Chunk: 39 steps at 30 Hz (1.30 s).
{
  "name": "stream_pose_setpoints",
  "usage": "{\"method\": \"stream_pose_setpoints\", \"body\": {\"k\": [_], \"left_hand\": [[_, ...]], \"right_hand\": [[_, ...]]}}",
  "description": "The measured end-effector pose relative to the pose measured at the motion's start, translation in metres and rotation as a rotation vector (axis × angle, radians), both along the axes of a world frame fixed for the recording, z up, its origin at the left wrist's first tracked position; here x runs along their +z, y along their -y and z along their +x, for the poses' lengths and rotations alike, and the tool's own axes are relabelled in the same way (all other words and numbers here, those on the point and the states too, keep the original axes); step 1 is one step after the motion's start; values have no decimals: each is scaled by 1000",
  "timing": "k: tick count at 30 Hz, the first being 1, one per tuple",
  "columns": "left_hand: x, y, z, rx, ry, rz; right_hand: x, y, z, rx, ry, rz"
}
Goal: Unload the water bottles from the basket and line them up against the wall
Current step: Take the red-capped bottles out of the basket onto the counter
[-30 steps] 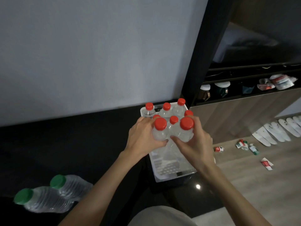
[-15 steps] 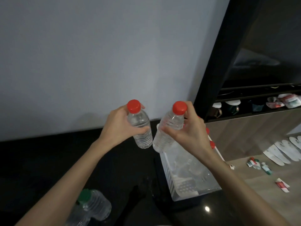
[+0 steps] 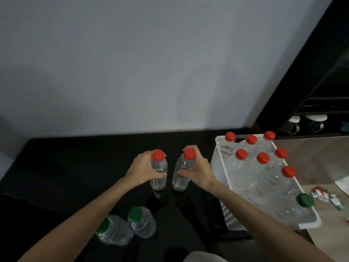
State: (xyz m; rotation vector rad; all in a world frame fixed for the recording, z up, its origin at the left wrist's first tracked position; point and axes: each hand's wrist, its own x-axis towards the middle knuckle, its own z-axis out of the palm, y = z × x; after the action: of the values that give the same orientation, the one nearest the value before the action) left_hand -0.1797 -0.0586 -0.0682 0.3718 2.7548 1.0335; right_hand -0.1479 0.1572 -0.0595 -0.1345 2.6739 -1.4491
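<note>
While both hands are occupied, we log the scene from left to right. Two green-capped bottles (image 3: 128, 225) stand close together on the dark counter (image 3: 56, 176) nearest us, well short of the wall (image 3: 151, 63); we judge they are parked there, not yet in the line.

Our left hand (image 3: 143, 167) is wrapped around the shoulder of one red-capped bottle (image 3: 159, 171), fingers behind, thumb in front. Its long axis is near vertical, cap up, base at or just above the counter; contact we cannot confirm because of the reflection beneath it. Our right hand (image 3: 198, 171) grasps a second red-capped bottle (image 3: 183, 170) the same way. That one tilts, cap leaning right of its base, so we judge it is being brought upright for set-down. Gripping high near the cap leaves the base free to land flat.

Both bottles sit apart from the wall, so we judge placement against it is not yet done.

At right, the white basket (image 3: 222, 205) holds seven red-capped bottles (image 3: 262, 157), all upright, and one green-capped bottle (image 3: 305, 200) at its near corner. Unloading is at an early stage.
</note>
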Motion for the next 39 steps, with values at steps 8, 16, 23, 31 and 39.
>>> {"method": "stream_pose_setpoints", "body": {"k": [8,16,23,31,39], "left_hand": [[-21,14,-7,21,44,49],[-12,9,-9,74,148,129],[31,0,4,94,-28,96],[100,-78,15,-13,-264,222],[68,-197,18,-150,-127,349]], "right_hand": [[-23,5,-16,74,52,70],[-23,0,-22,152,97,17],[12,-18,-9,123,25,-44],[54,-89,25,-139,-234,-66],[30,-155,45,-393,-331,42]]}}
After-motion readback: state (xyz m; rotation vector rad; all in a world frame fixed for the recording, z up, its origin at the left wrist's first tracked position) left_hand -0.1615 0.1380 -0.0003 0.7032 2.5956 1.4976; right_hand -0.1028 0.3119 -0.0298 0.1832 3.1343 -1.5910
